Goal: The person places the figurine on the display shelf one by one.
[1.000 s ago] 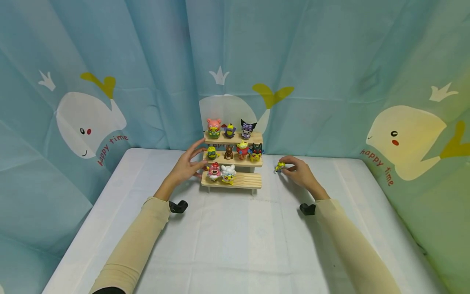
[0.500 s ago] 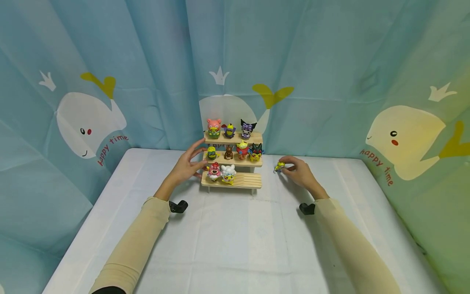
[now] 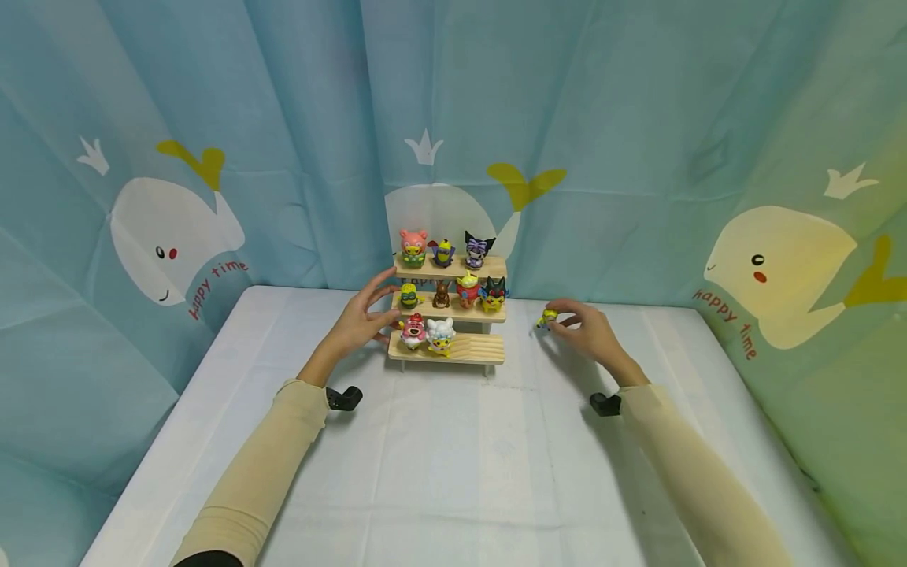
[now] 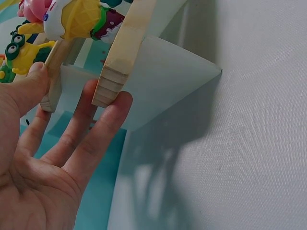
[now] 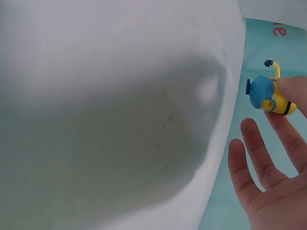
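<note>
My right hand (image 3: 585, 331) pinches a small yellow-and-blue Minion figurine (image 5: 272, 96) between thumb and index finger, its other fingers spread apart. In the right wrist view the figurine lies sideways, one yellow arm sticking out. My left hand (image 3: 352, 323) is at the left end of a three-tier wooden display stand (image 3: 476, 346). Seen from the left wrist, its thumb (image 4: 38, 76) touches one plank's end and extended fingers (image 4: 117, 110) rest against another's. A pink bear figurine (image 3: 412, 332) and a white-hooded figurine (image 3: 441, 337) stand on the bottom tier.
Several figurines, among them a brown one (image 3: 442, 294), fill the middle tier. Up top are a pink-hooded figurine (image 3: 413, 248), a purple-caped one (image 3: 442, 253) and a black-eared one (image 3: 478, 248). A blue whale-print curtain (image 3: 609, 102) hangs behind the white table (image 3: 453, 465).
My right hand has shifted slightly to the right with the Minion figurine, which has turned a little. The left hand and the stand stay in place.
</note>
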The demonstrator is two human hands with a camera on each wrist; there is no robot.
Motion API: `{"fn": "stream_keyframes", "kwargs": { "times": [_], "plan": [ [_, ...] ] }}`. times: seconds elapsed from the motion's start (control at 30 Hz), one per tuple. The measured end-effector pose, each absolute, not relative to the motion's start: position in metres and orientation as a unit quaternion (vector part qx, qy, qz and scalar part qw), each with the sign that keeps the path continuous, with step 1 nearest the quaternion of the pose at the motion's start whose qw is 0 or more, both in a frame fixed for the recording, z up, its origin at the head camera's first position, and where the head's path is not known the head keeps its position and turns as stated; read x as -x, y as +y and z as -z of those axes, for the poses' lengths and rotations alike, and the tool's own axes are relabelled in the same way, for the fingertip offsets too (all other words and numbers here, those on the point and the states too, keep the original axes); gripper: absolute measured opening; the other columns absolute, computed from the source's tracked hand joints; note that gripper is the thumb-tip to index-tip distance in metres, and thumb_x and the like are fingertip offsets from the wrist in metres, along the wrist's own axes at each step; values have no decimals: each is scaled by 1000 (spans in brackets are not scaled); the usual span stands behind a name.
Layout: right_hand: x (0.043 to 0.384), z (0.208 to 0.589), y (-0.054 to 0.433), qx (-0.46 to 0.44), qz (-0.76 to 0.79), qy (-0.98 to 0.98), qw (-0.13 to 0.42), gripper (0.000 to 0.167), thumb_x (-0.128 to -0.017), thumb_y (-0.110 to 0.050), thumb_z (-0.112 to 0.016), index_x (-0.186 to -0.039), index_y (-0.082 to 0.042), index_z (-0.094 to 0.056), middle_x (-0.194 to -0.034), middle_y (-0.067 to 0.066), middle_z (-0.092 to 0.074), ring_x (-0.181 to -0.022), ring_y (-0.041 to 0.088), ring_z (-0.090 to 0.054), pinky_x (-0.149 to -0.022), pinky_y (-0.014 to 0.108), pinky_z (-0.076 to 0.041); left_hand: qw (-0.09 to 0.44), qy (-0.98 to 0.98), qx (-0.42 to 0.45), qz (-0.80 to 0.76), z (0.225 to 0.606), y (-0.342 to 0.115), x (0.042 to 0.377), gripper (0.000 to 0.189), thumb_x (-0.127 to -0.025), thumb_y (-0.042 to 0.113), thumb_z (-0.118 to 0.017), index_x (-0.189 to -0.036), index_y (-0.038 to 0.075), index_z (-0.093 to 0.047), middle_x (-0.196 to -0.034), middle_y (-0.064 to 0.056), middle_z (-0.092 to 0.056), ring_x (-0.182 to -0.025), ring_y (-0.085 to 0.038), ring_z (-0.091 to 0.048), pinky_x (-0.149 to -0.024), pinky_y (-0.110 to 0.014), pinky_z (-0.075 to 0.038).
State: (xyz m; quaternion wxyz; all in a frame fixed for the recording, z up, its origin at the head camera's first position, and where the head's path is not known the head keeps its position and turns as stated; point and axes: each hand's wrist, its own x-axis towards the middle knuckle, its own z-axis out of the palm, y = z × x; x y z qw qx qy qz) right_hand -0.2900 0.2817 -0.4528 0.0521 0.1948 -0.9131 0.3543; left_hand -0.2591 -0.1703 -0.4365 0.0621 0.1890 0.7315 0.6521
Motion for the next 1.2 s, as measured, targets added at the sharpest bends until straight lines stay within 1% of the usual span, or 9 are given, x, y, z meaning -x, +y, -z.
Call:
{"fn": "stream_keyframes", "kwargs": {
  "times": [0.13, 0.27, 0.4, 0.5, 0.6, 0.73, 0.83, 1.03, 1.2],
  "plan": [
    [285, 447, 287, -198, -359, -910, 61, 34, -97, -13, -73, -130, -5, -67, -126, 19, -69, -100, 42, -71, -82, 56, -59, 60, 732, -186, -653, 448, -172, 267, 78, -103, 2, -61, -165, 30, -23, -164, -23, -30, -106, -53, -66, -69, -76, -51],
    [278, 441, 289, -191, -363, -909, 73, 35, -98, -18, -74, -130, -6, -67, -124, 17, -69, -101, 41, -70, -80, 54, -60, 52, 737, -187, -647, 455, -173, 271, 78, -103, 6, -62, -164, 36, -25, -163, -20, -32, -100, -43, -71, -66, -68, -56],
    [271, 434, 292, -176, -373, -907, 83, 35, -99, -24, -73, -131, -11, -67, -124, 16, -70, -101, 38, -71, -79, 42, -60, 49, 744, -185, -641, 456, -173, 270, 77, -103, 8, -63, -162, 40, -27, -162, -19, -34, -96, -35, -74, -63, -60, -61],
    [266, 430, 295, -162, -391, -902, 85, 36, -100, -27, -72, -132, -14, -67, -126, 15, -69, -101, 35, -71, -77, 29, -58, 47, 745, -184, -639, 456, -172, 271, 76, -103, 8, -63, -162, 40, -27, -163, -19, -34, -98, -36, -73, -62, -58, -61],
    [261, 426, 298, -151, -414, -894, 82, 38, -100, -29, -70, -135, -15, -66, -128, 14, -68, -99, 29, -72, -77, 22, -57, 46, 744, -184, -641, 457, -173, 272, 77, -103, 8, -63, -163, 40, -27, -163, -19, -34, -99, -40, -73, -63, -59, -61],
    [255, 422, 300, -154, -452, -874, 85, 38, -101, -24, -70, -136, -11, -65, -127, 18, -67, -92, 13, -73, -79, 19, -57, 51, 742, -181, -643, 457, -173, 272, 78, -103, 7, -63, -164, 38, -24, -164, -19, -32, -100, -42, -72, -64, -61, -60],
    [251, 419, 301, -155, -476, -861, 92, 38, -100, -19, -71, -135, -8, -65, -126, 19, -67, -87, 4, -71, -79, 19, -59, 55, 740, -180, -646, 457, -173, 272, 79, -103, 6, -63, -165, 35, -23, -164, -19, -31, -100, -39, -72, -64, -61, -60],
    [242, 411, 300, -158, -500, -846, 99, 36, -99, -10, -71, -133, -3, -65, -123, 20, -66, -86, 3, -70, -76, 19, -59, 53, 739, -187, -645, 457, -173, 272, 79, -103, 7, -63, -165, 34, -23, -164, -20, -31, -99, -34, -73, -63, -59, -61],
    [237, 407, 298, -168, -505, -841, 101, 36, -98, -3, -69, -133, 3, -64, -122, 26, -65, -85, 5, -70, -75, 18, -58, 45, 739, -194, -643, 458, -173, 272, 77, -103, 8, -63, -164, 35, -25, -163, -21, -33, -99, -35, -73, -62, -57, -61]
  ]
}}
